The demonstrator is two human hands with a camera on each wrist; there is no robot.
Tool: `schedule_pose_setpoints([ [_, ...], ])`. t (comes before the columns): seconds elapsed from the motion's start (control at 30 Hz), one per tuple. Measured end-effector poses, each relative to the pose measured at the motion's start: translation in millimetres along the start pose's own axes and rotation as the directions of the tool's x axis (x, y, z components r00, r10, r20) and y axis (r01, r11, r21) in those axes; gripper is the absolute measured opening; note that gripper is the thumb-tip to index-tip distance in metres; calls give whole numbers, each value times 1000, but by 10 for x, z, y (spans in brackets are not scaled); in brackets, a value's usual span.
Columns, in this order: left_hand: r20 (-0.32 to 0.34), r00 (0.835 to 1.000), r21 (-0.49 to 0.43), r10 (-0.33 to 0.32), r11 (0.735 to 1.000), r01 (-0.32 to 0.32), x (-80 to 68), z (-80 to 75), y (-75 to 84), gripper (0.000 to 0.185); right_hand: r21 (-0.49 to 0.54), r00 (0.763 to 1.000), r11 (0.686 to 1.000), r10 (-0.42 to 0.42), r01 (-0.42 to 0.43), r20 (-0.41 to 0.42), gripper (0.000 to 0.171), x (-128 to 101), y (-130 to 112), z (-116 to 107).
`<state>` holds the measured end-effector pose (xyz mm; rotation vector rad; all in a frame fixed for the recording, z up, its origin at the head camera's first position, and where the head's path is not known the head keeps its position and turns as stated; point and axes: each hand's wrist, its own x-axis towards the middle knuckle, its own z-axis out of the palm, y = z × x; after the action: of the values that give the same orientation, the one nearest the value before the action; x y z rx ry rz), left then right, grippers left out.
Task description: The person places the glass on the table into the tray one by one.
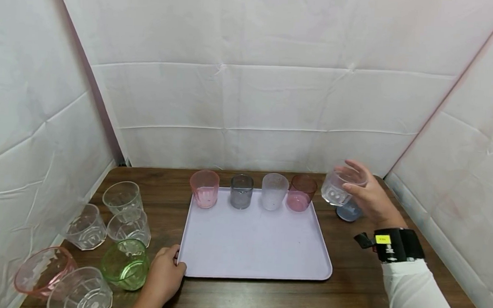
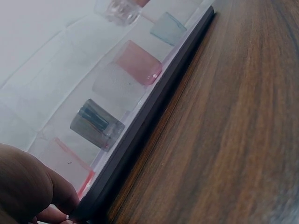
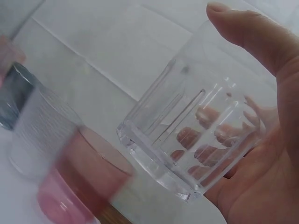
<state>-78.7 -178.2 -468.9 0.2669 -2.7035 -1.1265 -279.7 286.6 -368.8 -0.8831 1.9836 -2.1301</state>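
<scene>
Lit softly and evenly in the head view, with a pale sheen on the wooden table (image 1: 260, 295); washed out toward the white sheet (image 2: 28, 70) in the left wrist view; dimmer and softer in the right wrist view, glinting off the clear glass (image 3: 170, 140) and smearing the reddish glass (image 3: 96, 161).

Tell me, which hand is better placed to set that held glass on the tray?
Probably the right hand: it holds the clear glass near the far-right corner of the tray. The left hand grips the tray's near-left edge, away from that glass.
</scene>
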Motion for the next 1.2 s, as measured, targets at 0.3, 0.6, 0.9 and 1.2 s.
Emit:
schedule_pose_setpoints([
  [0.3, -11, 1000, 4, 6, 1000, -6, -1, 2, 15, 39, 32, 994, 998, 42, -46, 100, 72, 357, 219, 549],
  [0.6, -11, 1000, 15, 12, 1000, -11, -3, -24, 10, 39, 26, 982, 994, 103, -108, 159, 92, 609, 427, 1184],
  [0.9, -7, 1000, 3, 17, 1000, -17, -21, -6, 18, 41, 50, 961, 988, 132, -148, 244, 104, 738, 490, 1718],
  [1.2, -6, 1000, 7, 14, 1000, -14, -14, -36, 17, 42, 32, 925, 982, 164, -185, 344, 107, 823, 762, 2308],
])
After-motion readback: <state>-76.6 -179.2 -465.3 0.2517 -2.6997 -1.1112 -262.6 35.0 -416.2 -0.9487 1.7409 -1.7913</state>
